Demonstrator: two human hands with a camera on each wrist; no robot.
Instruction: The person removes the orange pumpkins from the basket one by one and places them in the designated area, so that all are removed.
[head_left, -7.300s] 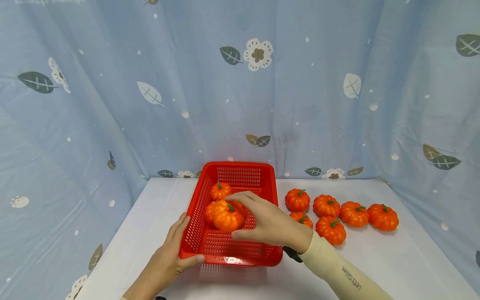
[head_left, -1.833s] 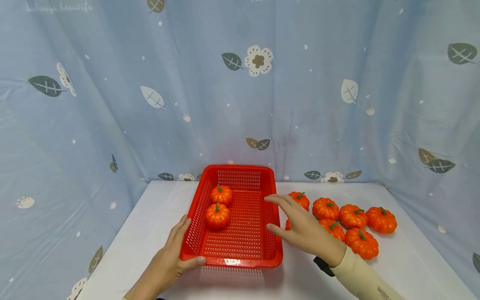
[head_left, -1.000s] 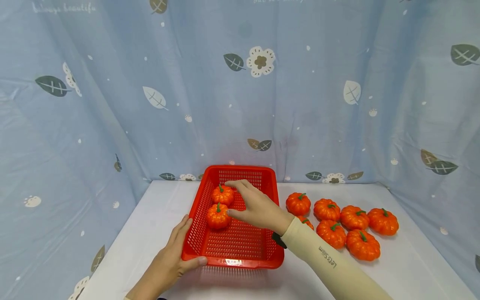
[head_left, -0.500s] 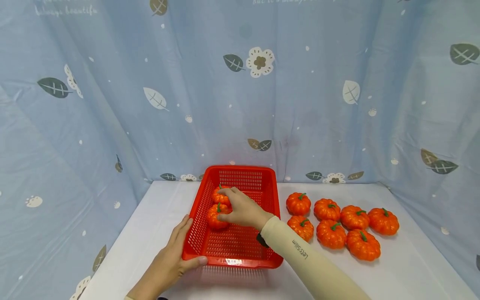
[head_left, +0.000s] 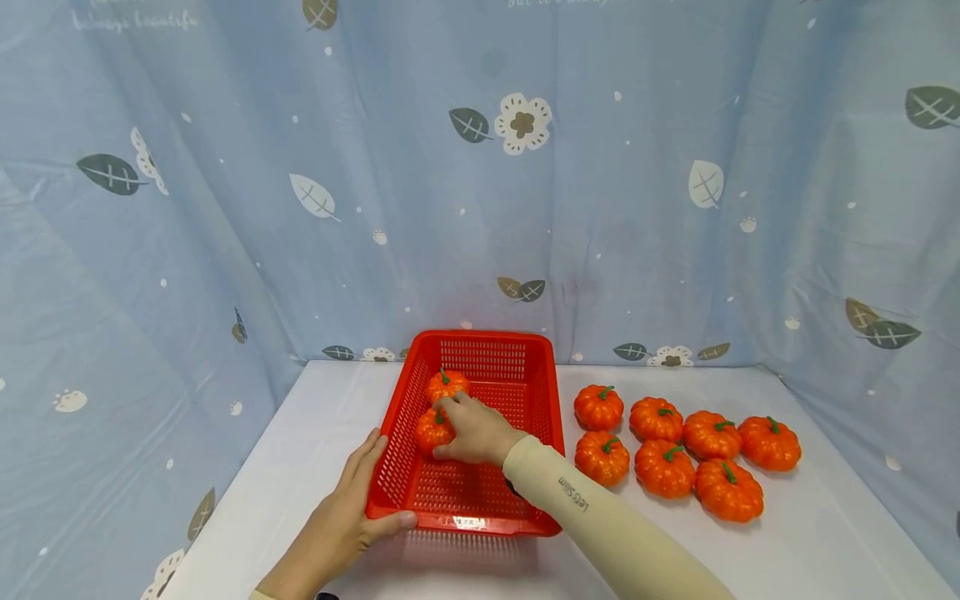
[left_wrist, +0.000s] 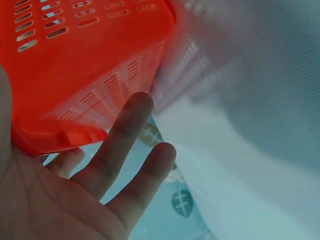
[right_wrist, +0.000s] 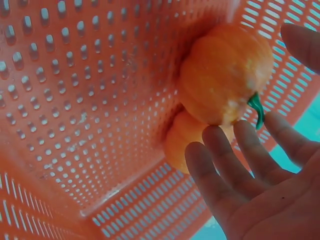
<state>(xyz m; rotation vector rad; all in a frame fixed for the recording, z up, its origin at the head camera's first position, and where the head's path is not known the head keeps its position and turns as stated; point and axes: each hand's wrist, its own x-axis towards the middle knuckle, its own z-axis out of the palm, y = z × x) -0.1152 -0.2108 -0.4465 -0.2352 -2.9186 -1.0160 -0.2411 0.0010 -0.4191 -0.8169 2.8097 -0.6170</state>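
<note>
A red plastic basket (head_left: 465, 523) with slotted walls holds two small orange pumpkins, the near pumpkin (head_left: 431, 433) in front of the far pumpkin (head_left: 446, 384). My left hand (head_left: 333, 517) grips the basket's near left corner, thumb on the front rim and fingers along the outside wall. In the left wrist view, two of its fingers (left_wrist: 120, 135) stand out below the basket. Down inside the basket, my right hand (head_left: 477, 431) is at the near pumpkin. The right wrist view shows fingertips against or close to this pumpkin (right_wrist: 220, 75), by its green stem, with the thumb apart.
Right of the basket, several orange pumpkins stand in two rows on the white table (head_left: 817, 533), among them a front-row pumpkin (head_left: 729, 492) and a back-row pumpkin (head_left: 769, 443). A blue patterned curtain (head_left: 600, 208) encloses the back and sides.
Earlier, one pumpkin was lifted from the basket; it now stands in the front row. My right hand has since come back leftward and lowered to the near pumpkin. The left hand stays put.
</note>
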